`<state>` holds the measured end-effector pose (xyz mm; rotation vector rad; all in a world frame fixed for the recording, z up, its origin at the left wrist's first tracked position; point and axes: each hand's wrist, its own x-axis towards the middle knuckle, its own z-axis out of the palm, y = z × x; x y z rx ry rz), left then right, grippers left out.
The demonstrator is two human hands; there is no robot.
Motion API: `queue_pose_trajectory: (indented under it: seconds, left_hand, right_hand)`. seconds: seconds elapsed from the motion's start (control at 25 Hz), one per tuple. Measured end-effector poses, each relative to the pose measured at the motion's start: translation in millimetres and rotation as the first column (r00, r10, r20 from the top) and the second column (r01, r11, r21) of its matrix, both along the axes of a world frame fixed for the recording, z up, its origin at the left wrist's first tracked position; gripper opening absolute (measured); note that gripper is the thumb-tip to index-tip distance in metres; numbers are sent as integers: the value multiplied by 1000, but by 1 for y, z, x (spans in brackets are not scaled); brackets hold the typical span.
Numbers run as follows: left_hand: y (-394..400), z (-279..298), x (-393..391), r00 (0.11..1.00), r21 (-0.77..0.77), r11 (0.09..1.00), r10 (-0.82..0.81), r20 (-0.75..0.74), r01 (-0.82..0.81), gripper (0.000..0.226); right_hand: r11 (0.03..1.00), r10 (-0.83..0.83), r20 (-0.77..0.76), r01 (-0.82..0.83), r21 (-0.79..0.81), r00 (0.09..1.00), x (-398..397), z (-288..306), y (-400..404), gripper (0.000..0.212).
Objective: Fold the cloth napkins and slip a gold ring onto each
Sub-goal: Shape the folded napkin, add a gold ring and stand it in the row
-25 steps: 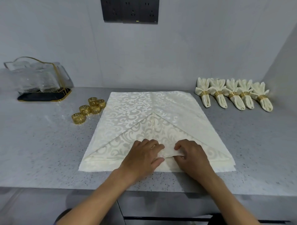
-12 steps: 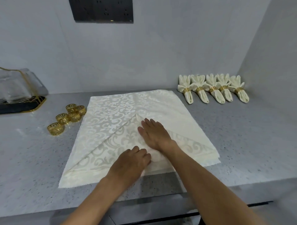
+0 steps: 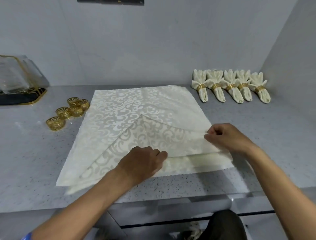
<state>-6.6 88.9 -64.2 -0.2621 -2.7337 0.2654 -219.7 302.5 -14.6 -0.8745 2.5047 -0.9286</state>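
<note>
clear holder (image 3: 16,80) – contents unclear; napkin (image 3: 136,109) pinned on the worktop (image 3: 256,128) by curled left hand (image 3: 143,161), its right edge pinched by right hand (image 3: 225,137).

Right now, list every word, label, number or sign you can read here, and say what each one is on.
No text can be read.
Black wall panel: faint light marks, too small and blurred to read.
Loose gold rings: only a cut-out key pattern, no letters.
Cloth napkin: scroll pattern, no writing.
</note>
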Motion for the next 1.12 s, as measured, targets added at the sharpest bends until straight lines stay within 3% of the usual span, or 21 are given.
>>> queue_pose_trajectory:
  seconds: [0.08, 0.28, 0.36, 0.4, 0.44, 0.48, 0.6, 0.68, 0.84, 0.96, 1.12]
  left_hand:
    - [21, -2, -2, 999, 13, 1000, 14, 29, -14, 10]
    - [37, -12, 0, 992, -28, 994, 111, 57, -110, 20]
    - [37, -12, 4, 989, -12, 992, 127, 77, -126, 18]
    - [39, -13, 4, 989, 1, 992, 124, 79, -124, 15]
    - [42, -14, 4, 990, 35, 992, 121, 71, -124, 14]
    - [45, -13, 5, 988, 96, 984, 141, 63, -147, 19]
    - [39, 3, 15, 979, 421, 884, 179, 98, -204, 37]
    - [10, 14, 32, 976, 552, 805, 183, 121, -220, 34]
    - [-74, 14, 65, 946, 524, 792, 306, 103, -313, 18]
    - [-102, 6, 71, 951, 565, 771, 182, 248, -295, 21]
    - [-112, 5, 67, 956, 602, 764, 65, 285, -231, 34]
  right_hand:
    - [998, -37, -54, 35, -50, 998, -9, -2, 0, 9]
    - [997, -43, -116, 50, 58, 992, -11, -32, 1, 8]
    - [985, -54, -373, 111, 132, 926, -3, -34, -2, 14]
    - [979, -39, -547, 141, 145, 836, 3, -36, -4, 17]
    - [988, -28, -656, 119, 95, 754, 15, -36, -8, 16]
    - [999, -8, -681, 31, 21, 733, 33, -37, -15, 13]
    - [957, 171, -532, -268, -110, 829, 92, -47, -41, 15]
    - [948, 237, -453, -306, -85, 860, 110, -59, -53, 19]
    - [962, 198, -524, -267, -58, 828, 112, -68, -62, 16]
    - [943, 252, -563, -331, -40, 787, 119, -71, -66, 20]
    - [932, 261, -564, -356, -63, 784, 121, -73, -64, 14]
